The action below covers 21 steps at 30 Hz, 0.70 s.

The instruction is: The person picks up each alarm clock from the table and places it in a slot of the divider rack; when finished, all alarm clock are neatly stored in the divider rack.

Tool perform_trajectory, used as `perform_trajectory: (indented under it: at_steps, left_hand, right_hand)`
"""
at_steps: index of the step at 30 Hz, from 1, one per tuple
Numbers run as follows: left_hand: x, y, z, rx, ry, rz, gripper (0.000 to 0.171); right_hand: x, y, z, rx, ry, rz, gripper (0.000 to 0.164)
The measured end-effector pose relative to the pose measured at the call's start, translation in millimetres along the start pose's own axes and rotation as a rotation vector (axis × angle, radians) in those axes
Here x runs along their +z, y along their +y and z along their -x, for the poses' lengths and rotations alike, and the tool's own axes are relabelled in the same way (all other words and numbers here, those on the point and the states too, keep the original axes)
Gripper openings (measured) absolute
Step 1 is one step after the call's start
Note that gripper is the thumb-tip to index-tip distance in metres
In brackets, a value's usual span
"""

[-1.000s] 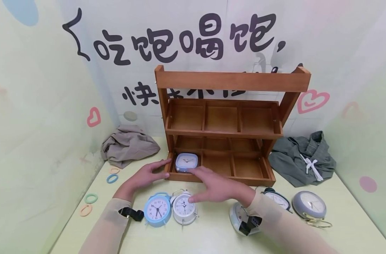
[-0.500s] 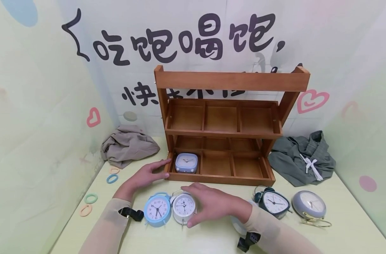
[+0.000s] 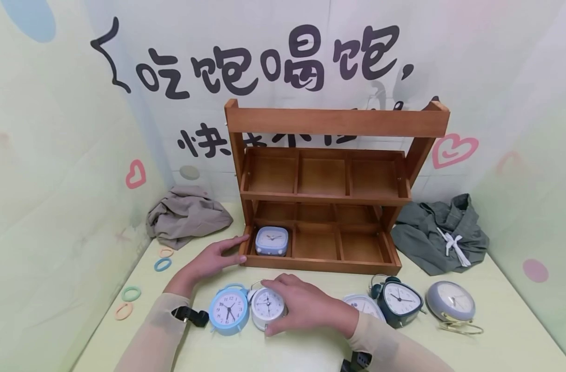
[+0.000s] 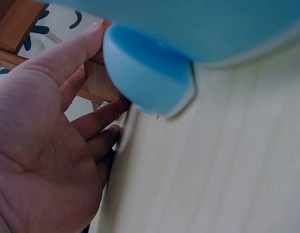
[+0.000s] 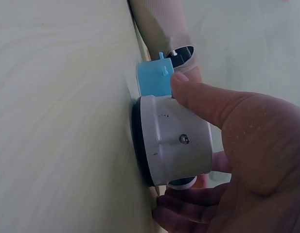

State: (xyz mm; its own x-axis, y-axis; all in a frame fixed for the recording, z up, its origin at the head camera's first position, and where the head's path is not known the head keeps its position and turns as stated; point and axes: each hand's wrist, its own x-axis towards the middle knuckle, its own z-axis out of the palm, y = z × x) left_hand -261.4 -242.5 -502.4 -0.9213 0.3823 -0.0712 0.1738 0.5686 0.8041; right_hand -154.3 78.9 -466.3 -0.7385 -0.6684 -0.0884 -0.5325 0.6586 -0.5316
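On the pale wood-grained table (image 3: 264, 356), close to the person, a white round alarm clock (image 3: 266, 305) lies on its back, dial up. The right hand (image 3: 306, 305) is right beside it at three o'clock, thumb on the near side and fingers on the far side, spread around its rim; from here I can't fairly tell whether they press on it.

Taking that white clock as the centre, a light-blue round alarm clock (image 3: 229, 310) lies face up just beside it at nine. Further out towards three are a pale round clock (image 3: 364, 304), partly covered by the right arm, a dark-green rounded-triangular alarm clock (image 3: 399, 299) and a grey-violet round clock (image 3: 450, 300) with a gold-coloured wire stand. Four small peach, blue and green rings (image 3: 131, 299) lie between nine and ten.

At ten o'clock the left hand (image 3: 211, 260) has thumb and fingers spread, tips at the left end of a brown wooden two-tier shelf (image 3: 334, 123). A blue rounded-square clock (image 3: 271, 241) sits at twelve, in the lower tier's front left compartment. Beyond, a crumpled grey-brown cloth (image 3: 189, 217) lies between ten and eleven, a dark grey-green cloth (image 3: 419, 243) at two.
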Motion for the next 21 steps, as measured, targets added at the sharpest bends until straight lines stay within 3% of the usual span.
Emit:
perform_trajectory:
  at_steps: [11,21]
  left_hand:
    - [-0.1,-5.6,1.4,-0.007,-0.003,0.018,0.074]
    - [2.1,-2.6,0.8,-0.018,0.008,0.01,0.074]
  right_hand:
    - [2.3,-2.4,2.0,0.007,0.051,0.0,0.085]
    - [0.9,0.3,5.0,0.015,0.03,0.014,0.094]
